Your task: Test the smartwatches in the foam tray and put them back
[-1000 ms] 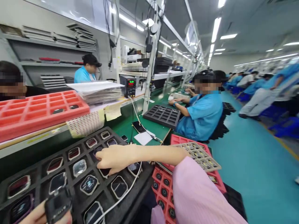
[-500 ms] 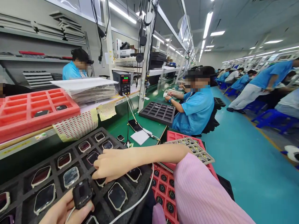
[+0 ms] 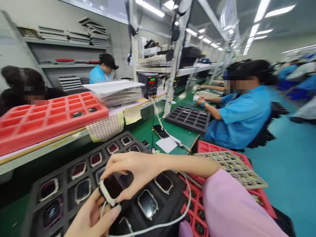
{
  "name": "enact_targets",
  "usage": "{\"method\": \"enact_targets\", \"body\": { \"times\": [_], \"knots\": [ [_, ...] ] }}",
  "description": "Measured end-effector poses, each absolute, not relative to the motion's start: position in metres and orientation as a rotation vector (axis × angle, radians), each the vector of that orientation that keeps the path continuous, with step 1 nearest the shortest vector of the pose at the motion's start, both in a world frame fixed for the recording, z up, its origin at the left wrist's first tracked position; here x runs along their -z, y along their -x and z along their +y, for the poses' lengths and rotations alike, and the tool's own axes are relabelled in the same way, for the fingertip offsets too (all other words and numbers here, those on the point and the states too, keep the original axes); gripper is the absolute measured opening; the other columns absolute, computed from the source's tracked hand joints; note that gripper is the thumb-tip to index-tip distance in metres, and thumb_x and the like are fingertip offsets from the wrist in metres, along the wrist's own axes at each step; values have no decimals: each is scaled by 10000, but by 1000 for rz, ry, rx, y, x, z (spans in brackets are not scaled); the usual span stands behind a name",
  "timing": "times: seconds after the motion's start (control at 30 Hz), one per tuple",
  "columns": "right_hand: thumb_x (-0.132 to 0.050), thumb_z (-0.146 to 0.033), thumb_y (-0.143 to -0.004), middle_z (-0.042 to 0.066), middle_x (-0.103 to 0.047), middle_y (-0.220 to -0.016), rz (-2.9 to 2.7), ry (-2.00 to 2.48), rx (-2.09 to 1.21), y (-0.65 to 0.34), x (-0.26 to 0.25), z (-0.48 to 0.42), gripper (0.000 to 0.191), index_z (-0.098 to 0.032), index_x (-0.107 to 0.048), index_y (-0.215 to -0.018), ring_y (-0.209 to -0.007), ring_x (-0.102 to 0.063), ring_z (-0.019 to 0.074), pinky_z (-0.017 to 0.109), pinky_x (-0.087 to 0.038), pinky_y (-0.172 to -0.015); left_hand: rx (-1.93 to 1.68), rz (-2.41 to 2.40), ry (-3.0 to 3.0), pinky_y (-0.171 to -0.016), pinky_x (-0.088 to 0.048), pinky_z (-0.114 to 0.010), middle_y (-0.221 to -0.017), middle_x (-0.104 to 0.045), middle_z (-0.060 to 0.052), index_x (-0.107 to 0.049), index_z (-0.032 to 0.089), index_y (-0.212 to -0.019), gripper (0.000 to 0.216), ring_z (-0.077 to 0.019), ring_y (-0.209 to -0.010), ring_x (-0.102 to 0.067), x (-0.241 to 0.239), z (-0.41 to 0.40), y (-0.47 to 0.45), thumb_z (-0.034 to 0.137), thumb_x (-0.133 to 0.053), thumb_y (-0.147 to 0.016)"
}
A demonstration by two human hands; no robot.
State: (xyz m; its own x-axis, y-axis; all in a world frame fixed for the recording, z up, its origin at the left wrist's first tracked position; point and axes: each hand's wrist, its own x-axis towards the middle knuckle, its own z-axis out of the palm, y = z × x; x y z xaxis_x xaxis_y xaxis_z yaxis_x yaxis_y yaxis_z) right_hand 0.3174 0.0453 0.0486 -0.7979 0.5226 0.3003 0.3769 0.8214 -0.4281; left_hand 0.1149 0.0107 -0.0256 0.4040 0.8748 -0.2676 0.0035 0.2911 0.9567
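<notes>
A smartwatch body with a dark screen and pale frame is pinched between the thumb and fingers of my right hand. My left hand is closed just below it, around the black square device on a white cable; the watch now mostly hides that device. The watch sits over the device, though I cannot tell whether they are joined. From my left hand the white cable loops to the right. Beneath both hands lies a black foam tray whose pockets hold several similar watch bodies.
On the shelf at left is a red tray, beside stacked sheets and a power supply. A phone and white paper lie on the green bench. Red trays stand at right. A co-worker sits beyond.
My right hand has lifted a watch out of the tray and brought it to the black device in my left hand. The view has turned left.
</notes>
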Motion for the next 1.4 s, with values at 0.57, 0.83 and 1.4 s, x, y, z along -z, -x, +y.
{"method": "enact_targets", "body": {
  "times": [0.57,0.83,1.4],
  "knots": [
    [-609,-180,-832,132,-588,-1166,-2641,760,-181,-287,-28,56,413,-122,-514,-1230,-1043,-572,255,388,-503,-862,-818,854,-1207,-320,-204,-155,-562,-465,72,-551,126,-965,363,-21,-338,-319,3,33,-104,416,-659,-775],
    [-697,-189,-765,75,-573,-1020,-2396,700,-636,-289,-7,61,447,-165,-567,-1192,-744,-584,139,240,-522,-634,-810,761,-1034,-376,-226,-166,-484,-389,91,-619,106,-836,359,-22,-369,-265,7,34,-104,400,-762,-688],
    [-633,-188,-812,124,-551,-1093,-2325,534,-368,-295,-4,45,516,-141,-465,-1298,-924,-569,187,316,-503,-784,-895,633,-1265,-737,-437,-250,-841,-653,-48,-641,122,-953,265,-154,-778,-584,11,26,-105,309,-701,-774]
  ]
}}
